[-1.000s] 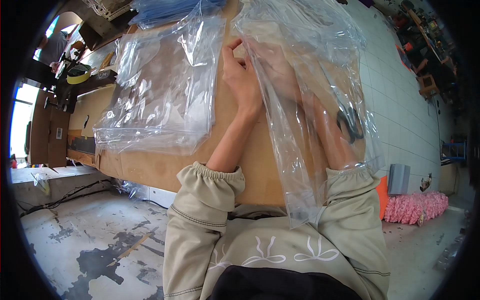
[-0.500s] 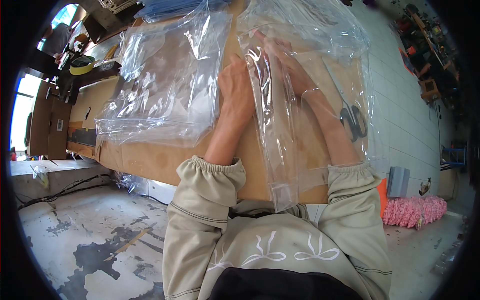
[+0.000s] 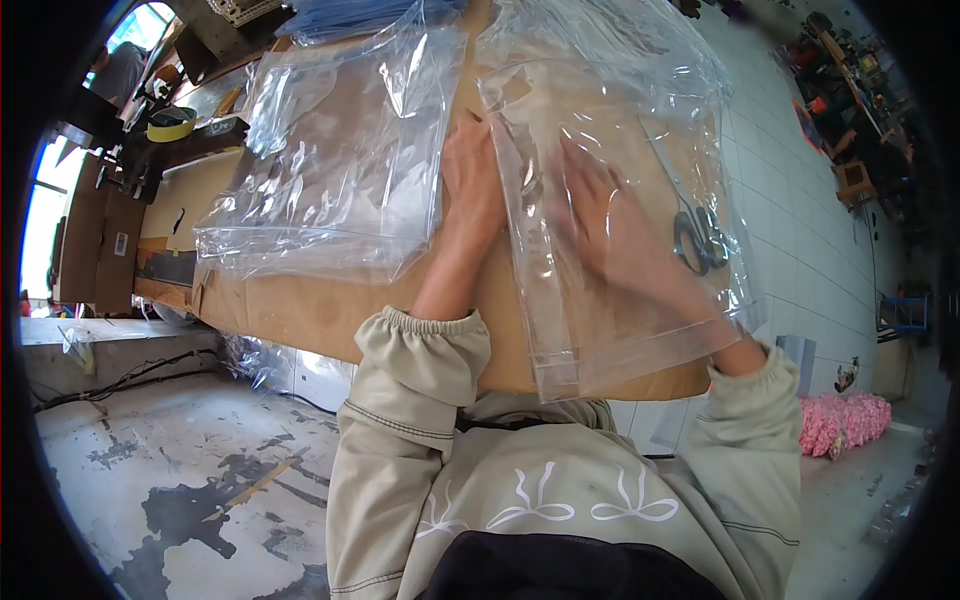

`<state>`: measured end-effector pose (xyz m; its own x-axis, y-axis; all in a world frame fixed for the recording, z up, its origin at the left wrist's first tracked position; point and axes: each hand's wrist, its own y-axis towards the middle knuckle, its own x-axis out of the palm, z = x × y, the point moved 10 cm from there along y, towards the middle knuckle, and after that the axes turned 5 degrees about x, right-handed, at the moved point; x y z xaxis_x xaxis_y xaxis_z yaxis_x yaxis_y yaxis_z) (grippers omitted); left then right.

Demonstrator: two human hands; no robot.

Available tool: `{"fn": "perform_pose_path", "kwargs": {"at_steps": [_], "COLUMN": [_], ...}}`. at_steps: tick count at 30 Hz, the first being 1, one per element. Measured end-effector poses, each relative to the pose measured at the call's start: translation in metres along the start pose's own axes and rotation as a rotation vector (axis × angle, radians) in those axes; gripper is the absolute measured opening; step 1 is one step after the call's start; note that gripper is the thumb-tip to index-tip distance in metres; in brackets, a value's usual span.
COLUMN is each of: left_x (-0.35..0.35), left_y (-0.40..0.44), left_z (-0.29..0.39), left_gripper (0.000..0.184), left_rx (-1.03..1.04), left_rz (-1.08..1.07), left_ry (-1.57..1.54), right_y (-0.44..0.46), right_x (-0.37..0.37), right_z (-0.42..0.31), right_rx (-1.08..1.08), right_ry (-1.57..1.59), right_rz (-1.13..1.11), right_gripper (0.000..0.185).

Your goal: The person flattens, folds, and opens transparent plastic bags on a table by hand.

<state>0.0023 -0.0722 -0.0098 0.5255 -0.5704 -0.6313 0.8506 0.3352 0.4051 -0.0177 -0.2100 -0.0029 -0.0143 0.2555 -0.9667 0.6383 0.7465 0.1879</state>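
Observation:
A clear plastic bag (image 3: 640,345) lies flat near the front of the cardboard-covered table. My left hand (image 3: 474,170) is closed at the bag's left edge, its fingertips curled against the plastic. Inside the bag, seen through its top layer, is my right hand (image 3: 618,225). Its fingers are stretched out and slightly blurred, pointing up and to the left. A pair of scissors (image 3: 700,238) with dark handles shows through the plastic, right of that hand. Left of my left hand lies a stack of clear plastic bags (image 3: 330,170).
More clear plastic (image 3: 610,30) is heaped at the far side, and bluish sheets (image 3: 370,18) lie at the far left. A roll of yellow tape (image 3: 170,125) rests on a machine at the left. A pink bundle (image 3: 845,422) sits on the floor at right.
My right hand has moved down and toward me inside the bag, its fingers now stretched out. The bag's left fold is flatter. My left hand stays in nearly the same place.

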Motion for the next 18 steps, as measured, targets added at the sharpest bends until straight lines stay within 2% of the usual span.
{"fn": "perform_pose_path", "kwargs": {"at_steps": [2, 4, 6, 8, 10, 11, 12, 13, 14, 16, 18], "left_x": [-0.005, -0.015, -0.01, -0.002, 0.012, 0.015, 0.016, 0.016, 0.014, 0.009, -0.003], "left_y": [0.0, 0.001, 0.004, 0.006, 0.01, 0.011, 0.011, 0.011, 0.012, 0.014, 0.011], "left_z": [0.003, 0.018, 0.023, 0.02, 0.011, 0.011, 0.011, 0.011, 0.012, 0.013, 0.016], "left_gripper": [0.026, 0.03, 0.029, 0.029, 0.03, 0.03, 0.03, 0.031, 0.03, 0.029, 0.028], "left_rx": [0.066, 0.103, 0.111, 0.085, 0.027, 0.016, 0.005, -0.007, -0.008, -0.007, -0.008], "left_rz": [0.111, 0.196, 0.196, 0.179, 0.15, 0.137, 0.128, 0.118, 0.121, 0.128, 0.146], "left_ry": [-0.031, -0.011, -0.117, -0.256, -0.428, -0.515, -0.6, -0.682, -0.708, -0.758, -0.747], "right_y": [-0.047, -0.11, -0.165, -0.169, -0.127, -0.075, -0.022, 0.023, 0.058, 0.104, 0.129], "right_x": [-0.001, -0.002, -0.027, -0.08, -0.116, -0.13, -0.141, -0.151, -0.153, -0.122, -0.097], "right_z": [-0.021, -0.056, -0.076, -0.096, -0.091, -0.08, -0.064, -0.053, -0.038, -0.024, -0.011], "right_rx": [-0.038, -0.344, -0.625, -0.621, -0.61, -0.649, -0.632, -0.523, -0.551, -0.51, -0.469], "right_ry": [-0.09, -0.326, -0.109, 0.51, 0.801, 0.616, 0.595, 0.395, 0.391, 0.518, 0.444], "right_rz": [-0.135, -0.321, -0.649, -1.015, -1.356, -0.964, -0.533, -0.383, -0.119, -0.229, -0.373], "right_gripper": [0.053, 0.048, 0.043, 0.039, 0.037, 0.032, 0.031, 0.036, 0.03, 0.028, 0.03]}}
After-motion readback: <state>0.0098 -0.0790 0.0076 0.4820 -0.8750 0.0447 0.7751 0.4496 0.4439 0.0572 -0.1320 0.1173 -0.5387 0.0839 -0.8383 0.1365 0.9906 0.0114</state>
